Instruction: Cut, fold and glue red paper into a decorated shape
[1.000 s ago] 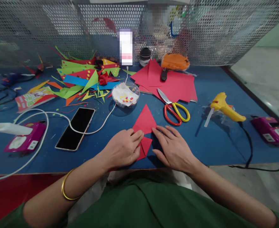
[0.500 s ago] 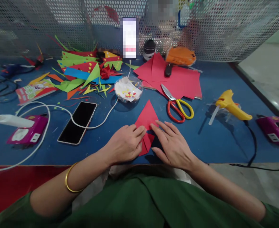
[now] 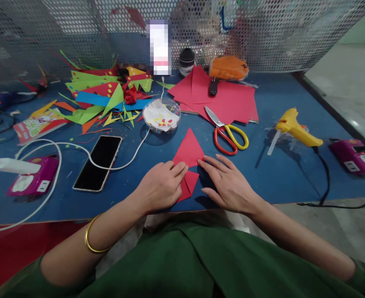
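A folded red paper (image 3: 188,150) lies near the table's front edge, its pointed tip away from me and a smaller folded part toward me. My left hand (image 3: 161,184) has its fingers curled together on the paper's left side, pressing it at the middle; the thumb side covers part of the lower fold. My right hand (image 3: 228,182) rests at the paper's right edge, fingers spread, with the index fingertip touching the right corner. Beyond the right hand lie scissors (image 3: 222,127) with one red and one yellow handle.
Red sheets (image 3: 235,103) lie behind the scissors. A clear dish (image 3: 162,120) holds small paper bits. Coloured scraps (image 3: 92,95), a dark phone (image 3: 98,163) and a white cable are at left. A yellow glue gun (image 3: 297,128) and a purple power socket (image 3: 354,155) are at right.
The camera view has shifted slightly. My right hand's fingertips are a little farther toward the paper's right edge. My left hand stays on the paper.
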A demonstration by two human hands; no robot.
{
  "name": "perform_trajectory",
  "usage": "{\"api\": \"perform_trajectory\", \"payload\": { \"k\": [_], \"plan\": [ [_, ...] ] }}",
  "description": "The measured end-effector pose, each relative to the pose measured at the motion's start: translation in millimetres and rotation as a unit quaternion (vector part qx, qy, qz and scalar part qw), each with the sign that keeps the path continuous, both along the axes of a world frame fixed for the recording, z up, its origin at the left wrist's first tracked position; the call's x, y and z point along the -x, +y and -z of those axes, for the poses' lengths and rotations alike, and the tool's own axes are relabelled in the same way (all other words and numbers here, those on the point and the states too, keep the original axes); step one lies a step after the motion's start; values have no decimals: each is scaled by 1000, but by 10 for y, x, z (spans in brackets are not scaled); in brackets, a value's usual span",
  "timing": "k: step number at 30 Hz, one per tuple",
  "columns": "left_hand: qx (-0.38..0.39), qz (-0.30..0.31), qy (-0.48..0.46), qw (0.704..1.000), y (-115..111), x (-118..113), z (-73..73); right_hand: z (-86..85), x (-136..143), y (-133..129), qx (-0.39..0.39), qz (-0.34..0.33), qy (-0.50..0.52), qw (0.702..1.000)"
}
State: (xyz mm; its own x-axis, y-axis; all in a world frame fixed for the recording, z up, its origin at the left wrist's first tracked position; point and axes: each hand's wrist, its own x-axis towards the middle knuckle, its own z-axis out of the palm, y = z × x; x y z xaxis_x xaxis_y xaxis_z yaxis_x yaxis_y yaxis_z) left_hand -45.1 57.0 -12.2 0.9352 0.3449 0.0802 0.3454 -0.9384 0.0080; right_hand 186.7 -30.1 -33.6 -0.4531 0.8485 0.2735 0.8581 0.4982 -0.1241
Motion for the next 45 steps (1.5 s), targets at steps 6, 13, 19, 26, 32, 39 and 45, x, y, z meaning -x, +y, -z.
{"api": "perform_trajectory", "payload": {
  "k": [6, 13, 19, 26, 32, 39, 45],
  "plan": [
    [15, -87, -106, 990, -42, 76, 25, 21, -11, 9, 9, 4, 24, 1000],
    [105, -279, -183, 937, -54, 103, 18, 19, -11, 22, 6, 12, 31, 999],
    [174, -321, -140, 920, 85, 15, -63, -29, 7, 117, -8, 27, 50, 998],
    [190, -329, -102, 920, 161, -52, -78, -63, -14, 286, -52, 19, -8, 998],
    [227, -320, -80, 916, 258, -70, -66, -164, -44, 456, -117, -55, -111, 985],
    [142, -278, -151, 938, -135, -69, -153, -176, -17, 505, -158, -112, -148, 970],
    [-46, -180, -185, 965, -491, -113, -70, -110, 20, 521, -182, -62, -133, 972]
  ]
}}
